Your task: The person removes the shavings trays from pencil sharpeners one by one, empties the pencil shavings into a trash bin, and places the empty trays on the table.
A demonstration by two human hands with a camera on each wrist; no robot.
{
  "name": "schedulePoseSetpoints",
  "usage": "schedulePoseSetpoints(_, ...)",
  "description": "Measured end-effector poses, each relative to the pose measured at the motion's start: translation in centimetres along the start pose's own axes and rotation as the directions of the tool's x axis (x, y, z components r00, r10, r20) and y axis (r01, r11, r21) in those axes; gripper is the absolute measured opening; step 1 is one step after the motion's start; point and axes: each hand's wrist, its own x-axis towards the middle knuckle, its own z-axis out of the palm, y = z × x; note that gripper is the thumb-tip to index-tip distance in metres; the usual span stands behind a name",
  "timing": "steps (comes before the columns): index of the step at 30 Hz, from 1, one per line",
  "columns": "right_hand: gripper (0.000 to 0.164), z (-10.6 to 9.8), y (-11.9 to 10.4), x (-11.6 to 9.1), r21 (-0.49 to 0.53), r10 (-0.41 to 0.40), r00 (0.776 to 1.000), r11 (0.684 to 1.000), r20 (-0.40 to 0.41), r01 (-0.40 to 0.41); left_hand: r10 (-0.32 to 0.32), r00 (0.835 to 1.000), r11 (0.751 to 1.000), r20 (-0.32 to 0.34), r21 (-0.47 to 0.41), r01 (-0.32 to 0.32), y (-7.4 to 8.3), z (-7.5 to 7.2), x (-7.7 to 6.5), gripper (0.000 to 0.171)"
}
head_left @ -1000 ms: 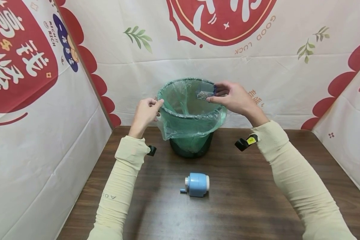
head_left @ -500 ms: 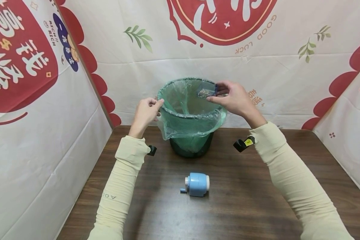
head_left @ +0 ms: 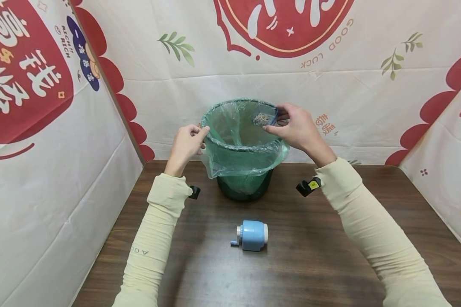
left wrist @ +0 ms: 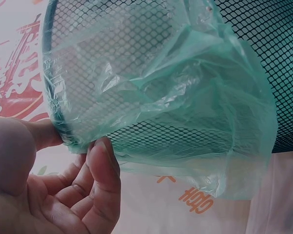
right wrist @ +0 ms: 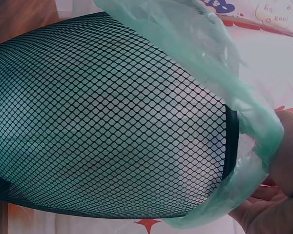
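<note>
A black mesh wastebasket (head_left: 243, 192), lined with a green plastic bag (head_left: 240, 164), stands upright at the back of the table. My left hand (head_left: 187, 143) pinches the bag-covered rim on the left; the left wrist view shows the thumb and fingers of that hand (left wrist: 83, 190) at the bag's edge. Over the right part of the opening, my right hand (head_left: 299, 128) holds a small clear bluish shavings tray (head_left: 264, 116) with shavings inside. In the right wrist view the wastebasket's mesh (right wrist: 112, 122) and the bag hide much of this hand (right wrist: 276, 204) and the whole tray.
On the brown table (head_left: 322, 256), nearer than the wastebasket, lies a light blue crank pencil sharpener (head_left: 253, 236), its handle to the left. A printed white cloth (head_left: 199, 85) hangs close behind the wastebasket, and more cloth walls the sides.
My right hand and forearm have shifted slightly left, and the shavings tray has turned so that its shavings show more. The left hand, wastebasket and sharpener stay put.
</note>
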Motion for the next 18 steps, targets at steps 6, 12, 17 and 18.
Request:
schedulePoseSetpoints(6, 0.064, 0.35, -0.09, -0.19, -0.022, -0.014, 1.000, 1.000, -0.020, 0.014, 0.004, 1.000, 1.000, 0.000, 0.003, -0.004, -0.12, -0.02, 0.05, 0.036)
schedulePoseSetpoints(12, 0.066, 0.61, -0.19, -0.24, -0.050, -0.032, 0.999, 0.998, -0.028, 0.031, 0.001, 1.000, 1.000, 0.004, -0.009, 0.000, -0.14, -0.02, 0.07, 0.036)
schedulePoseSetpoints(17, 0.066, 0.88, -0.26, -0.26, -0.128, -0.076, 0.997, 0.989, -0.028, 0.072, 0.003, 1.000, 1.000, 0.001, -0.017, -0.003, -0.17, 0.00, 0.11, 0.035)
schedulePoseSetpoints(18, 0.066, 0.94, -0.27, -0.25, -0.147, -0.087, 0.996, 0.986, -0.030, 0.081, 0.004, 1.000, 1.000, 0.000, -0.020, -0.004, -0.16, 0.00, 0.10, 0.035)
